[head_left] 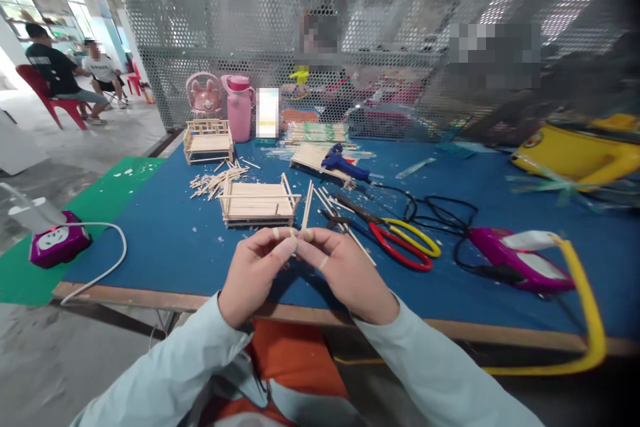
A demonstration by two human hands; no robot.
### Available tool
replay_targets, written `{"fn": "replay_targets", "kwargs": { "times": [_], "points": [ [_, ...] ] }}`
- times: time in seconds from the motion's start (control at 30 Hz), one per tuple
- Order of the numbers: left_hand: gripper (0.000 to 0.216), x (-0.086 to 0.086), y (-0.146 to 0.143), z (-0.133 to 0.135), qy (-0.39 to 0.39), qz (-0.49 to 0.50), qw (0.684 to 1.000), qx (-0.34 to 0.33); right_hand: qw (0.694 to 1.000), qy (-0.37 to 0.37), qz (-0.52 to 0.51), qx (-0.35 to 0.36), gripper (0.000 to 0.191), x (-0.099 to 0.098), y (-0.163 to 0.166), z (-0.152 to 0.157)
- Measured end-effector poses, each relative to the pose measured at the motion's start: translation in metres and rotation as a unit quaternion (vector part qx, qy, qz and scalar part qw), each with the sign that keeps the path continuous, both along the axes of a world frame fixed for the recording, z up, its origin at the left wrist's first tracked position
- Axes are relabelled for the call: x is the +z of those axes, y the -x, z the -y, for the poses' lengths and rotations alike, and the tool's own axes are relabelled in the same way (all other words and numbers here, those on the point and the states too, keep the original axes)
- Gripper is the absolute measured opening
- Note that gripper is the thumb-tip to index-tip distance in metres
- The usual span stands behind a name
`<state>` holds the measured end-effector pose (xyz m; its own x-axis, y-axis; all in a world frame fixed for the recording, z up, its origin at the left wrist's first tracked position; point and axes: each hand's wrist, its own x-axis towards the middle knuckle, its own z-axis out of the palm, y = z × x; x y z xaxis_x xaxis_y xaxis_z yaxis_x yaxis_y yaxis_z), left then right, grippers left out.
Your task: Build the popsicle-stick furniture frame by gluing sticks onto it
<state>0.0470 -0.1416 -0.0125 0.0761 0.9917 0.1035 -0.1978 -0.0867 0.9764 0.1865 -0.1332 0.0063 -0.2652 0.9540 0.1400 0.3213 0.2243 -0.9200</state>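
Note:
My left hand [260, 270] and my right hand [353, 270] meet over the table's front edge, thumbs and fingertips pinched together. Whatever sits between the fingertips is too small and hidden to name. Pale tape bands wrap some of the fingers. Just beyond them stands a small stick-built frame [259, 201] with raised end rails. Loose wooden sticks [307, 205] lie to its right, near scissors [403, 247] with red and yellow handles. A blue glue gun [343, 163] rests against a flat stick panel [311, 156] farther back.
A second stick frame [209, 145], a pile of short sticks [217, 180], a pink bottle [240, 110] and a phone [267, 113] occupy the back left. Purple power strips [525, 260] and black cables lie right. A perforated metal screen [225, 20] stands behind; people sit far left.

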Motion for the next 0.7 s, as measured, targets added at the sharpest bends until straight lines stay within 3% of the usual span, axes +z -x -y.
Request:
{"fn": "replay_targets", "kwargs": {
  "times": [0.1,0.13,0.23,0.3,0.37,0.43,0.57,0.63,0.7],
  "points": [
    [0.026,-0.004,0.002,-0.004,-0.007,-0.024,0.998,0.052,0.976,-0.181,0.113,-0.054,0.016,0.001,-0.006,-0.008],
    [0.027,-0.005,0.004,-0.006,-0.020,-0.048,0.995,0.086,0.945,-0.268,0.166,-0.085,0.016,0.003,-0.008,-0.013],
    [0.028,-0.005,0.012,-0.015,-0.101,-0.163,0.968,0.162,0.813,-0.477,0.313,-0.117,0.019,0.009,-0.010,-0.031],
    [0.030,-0.002,0.018,-0.023,-0.153,-0.248,0.944,0.156,0.744,-0.547,0.373,-0.092,0.024,0.012,-0.009,-0.043],
    [0.031,0.004,0.022,-0.032,-0.179,-0.320,0.922,0.123,0.701,-0.586,0.398,-0.082,0.028,0.012,-0.006,-0.051],
    [0.027,0.011,0.025,-0.041,-0.185,-0.370,0.907,0.081,0.684,-0.603,0.400,-0.093,0.029,0.010,-0.004,-0.056],
    [0.026,0.023,0.027,-0.057,-0.177,-0.391,0.903,-0.024,0.682,-0.604,0.395,-0.115,0.027,0.003,-0.004,-0.058],
    [0.028,0.025,0.027,-0.062,-0.185,-0.418,0.889,-0.034,0.684,-0.603,0.393,-0.118,0.025,0.001,-0.005,-0.058],
    [0.027,0.023,0.028,-0.064,-0.208,-0.471,0.857,-0.005,0.691,-0.601,0.384,-0.119,0.022,0.001,-0.006,-0.059]
  ]
}}
